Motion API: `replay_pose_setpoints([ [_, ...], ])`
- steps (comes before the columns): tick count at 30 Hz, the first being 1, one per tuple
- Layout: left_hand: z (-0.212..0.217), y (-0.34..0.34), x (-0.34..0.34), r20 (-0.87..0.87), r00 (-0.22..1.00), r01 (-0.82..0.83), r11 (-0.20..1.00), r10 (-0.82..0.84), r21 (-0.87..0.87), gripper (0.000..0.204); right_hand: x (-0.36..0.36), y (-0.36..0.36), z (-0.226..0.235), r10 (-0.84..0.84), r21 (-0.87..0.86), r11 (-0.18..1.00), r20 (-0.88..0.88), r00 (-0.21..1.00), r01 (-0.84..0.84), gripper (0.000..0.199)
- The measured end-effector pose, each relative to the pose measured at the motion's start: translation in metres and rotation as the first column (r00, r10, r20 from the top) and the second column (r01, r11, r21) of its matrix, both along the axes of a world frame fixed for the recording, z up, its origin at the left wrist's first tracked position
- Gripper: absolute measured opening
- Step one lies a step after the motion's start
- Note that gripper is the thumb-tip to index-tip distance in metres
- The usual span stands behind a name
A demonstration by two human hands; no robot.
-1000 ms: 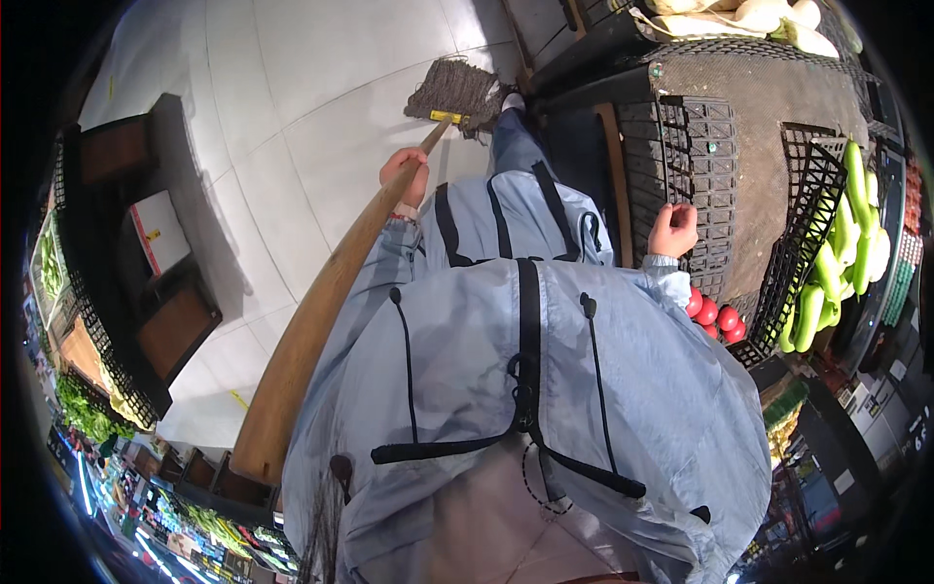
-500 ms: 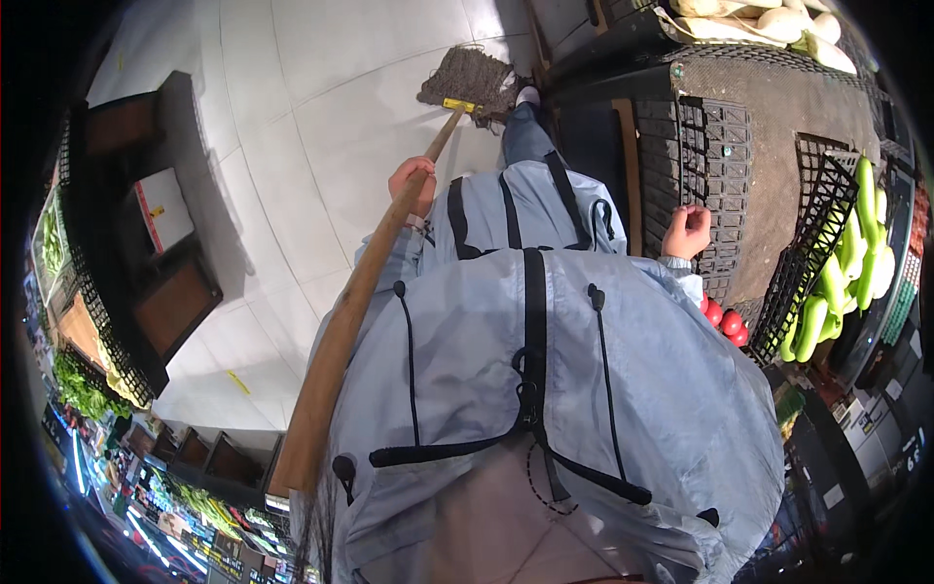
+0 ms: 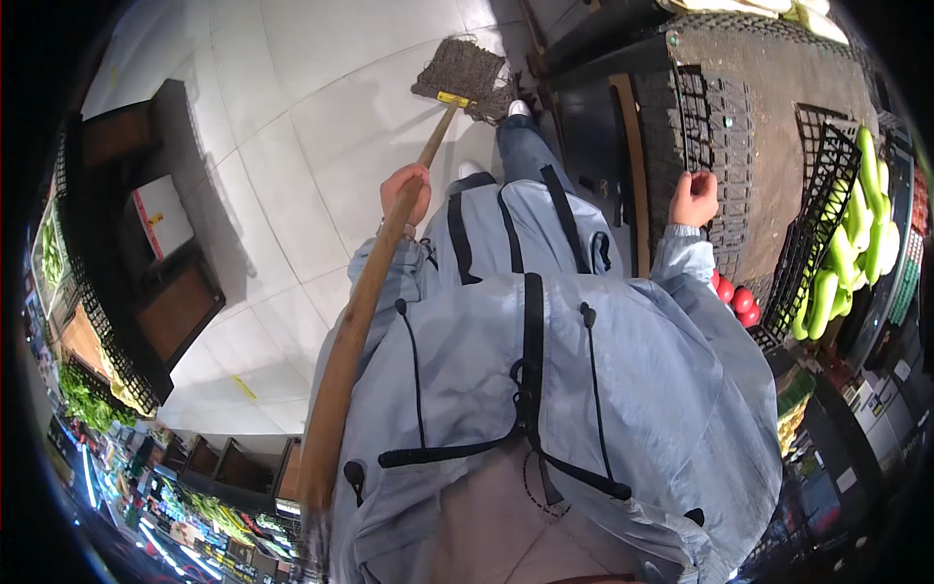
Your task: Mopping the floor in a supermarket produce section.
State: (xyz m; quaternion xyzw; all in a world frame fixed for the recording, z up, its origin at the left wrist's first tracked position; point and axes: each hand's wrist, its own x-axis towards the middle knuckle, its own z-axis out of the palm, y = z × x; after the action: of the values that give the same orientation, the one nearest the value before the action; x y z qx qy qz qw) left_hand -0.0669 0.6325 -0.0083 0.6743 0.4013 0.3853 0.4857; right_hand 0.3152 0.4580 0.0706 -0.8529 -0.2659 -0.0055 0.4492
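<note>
The left hand [image 3: 406,198] is clenched round the wooden handle [image 3: 362,311] of a mop [image 3: 465,73], gripping it approx. 1/3 of the way up from the head. The handle runs diagonally: up and right from the hand to a yellow collar [image 3: 452,99] and the grey stringy mop head, which lies flat on the pale tiled floor [image 3: 292,117]; down and left from the hand it passes along the person's left side, close to the grey-blue jacket [image 3: 545,389], w/ its top end near the lower edge of the view. The mop head sits just left of the person's 2 shoes [image 3: 518,107], near the base of a dark produce stand [image 3: 720,117].

The right hand [image 3: 694,198] is loosely curled, fingers folded in, holding nothing; it hangs over the black mesh surface of the stand. Whether it touches the mesh I cannot tell. Just below that hand, past the cuff, lie 3 red tomatoes [image 3: 736,298]. Further right, a black wire crate [image 3: 812,224] stands tilted, w/ long green gourds [image 3: 842,253] beside it.

On the left, a dark wooden table [image 3: 165,282] stands on the tiles, well apart from the mop, w/ a white box [image 3: 161,219] on it.
</note>
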Motion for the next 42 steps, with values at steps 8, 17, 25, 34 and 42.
replay_pose_setpoints([
  [8,0.033,0.007,-0.006,-0.189,0.929,0.319,0.947,-0.318,-0.026,0.01,-0.008,0.0,0.001,0.089,0.124,0.989,-0.027,0.996,-0.085,0.013],
  [17,0.029,-0.016,-0.02,-0.09,0.962,0.238,0.954,-0.258,-0.183,0.011,-0.008,0.002,0.006,0.049,0.02,0.999,0.072,0.996,-0.051,0.014],
  [25,0.023,-0.021,-0.022,-0.032,0.98,0.187,0.965,-0.196,-0.183,0.011,-0.009,0.008,0.007,0.011,-0.151,0.988,0.247,0.969,0.027,0.019],
  [34,-0.003,0.0,0.033,-0.174,0.961,0.194,0.973,-0.215,-0.128,0.014,-0.011,0.013,0.019,0.038,-0.165,0.986,0.296,0.954,0.012,0.025],
  [42,0.027,-0.045,0.144,-0.447,0.659,0.587,0.786,-0.604,-0.196,0.022,-0.144,0.013,0.196,0.791,0.805,0.344,0.028,0.611,-0.482,0.073],
])
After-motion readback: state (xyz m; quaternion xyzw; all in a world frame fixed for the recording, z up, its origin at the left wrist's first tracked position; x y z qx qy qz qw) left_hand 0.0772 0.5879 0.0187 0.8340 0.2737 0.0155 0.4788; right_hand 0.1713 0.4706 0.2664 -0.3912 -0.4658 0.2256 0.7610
